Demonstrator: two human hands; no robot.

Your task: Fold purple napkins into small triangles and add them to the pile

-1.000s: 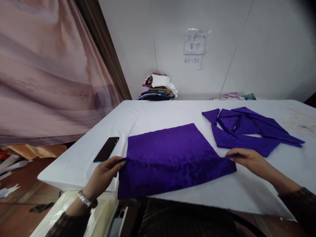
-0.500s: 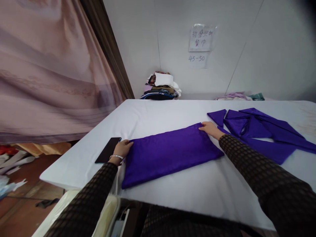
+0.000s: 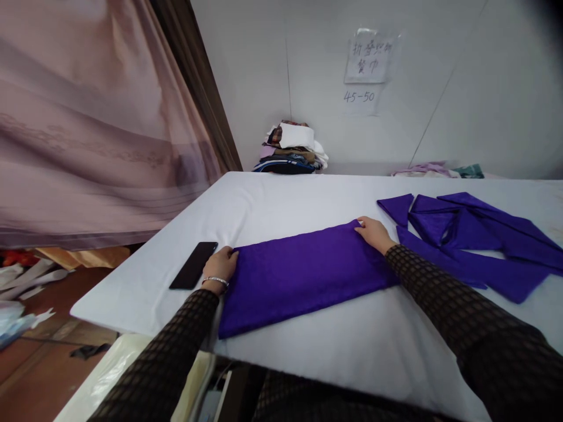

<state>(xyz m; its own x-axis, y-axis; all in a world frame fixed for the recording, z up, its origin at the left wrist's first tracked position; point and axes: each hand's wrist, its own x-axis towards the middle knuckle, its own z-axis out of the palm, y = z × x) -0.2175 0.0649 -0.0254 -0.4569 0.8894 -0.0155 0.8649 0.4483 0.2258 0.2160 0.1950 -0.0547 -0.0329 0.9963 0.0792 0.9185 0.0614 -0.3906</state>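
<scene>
Near the front edge of the table (image 3: 343, 346), purple cloth (image 3: 299, 275): lying flat and apparently doubled, a little askew, with its left end closer to me than its right.
Left hand (image 3: 221, 265): my grip is closed on the cloth's far left corner, fingers drawn together.
Right hand (image 3: 375, 233): my grip pinches the far right corner between thumb and fingers.
Far corners: if I released or tugged one ahead of the other, the layers could slide out of line, as the fabric looks smooth.
Near left corner: close to the table's front edge; pulling the whole piece back could let it droop over.
Right sleeve (image 3: 433, 293): it passes across the cloth's right end and hides part of it from me, so a drag or crease there could go unnoticed.
Phone (image 3: 193, 265): just beside my left hand, towards the table's left edge; I cannot tell whether they touch. A sideways sweep could knock it edgeward.
Bracelet (image 3: 216, 280): near the cloth's left side, where it might snag the weave.
Purple pieces (image 3: 477, 231): on the table's right half, the closest beside my right sleeve; an elbow swinging out could ruffle them.
</scene>
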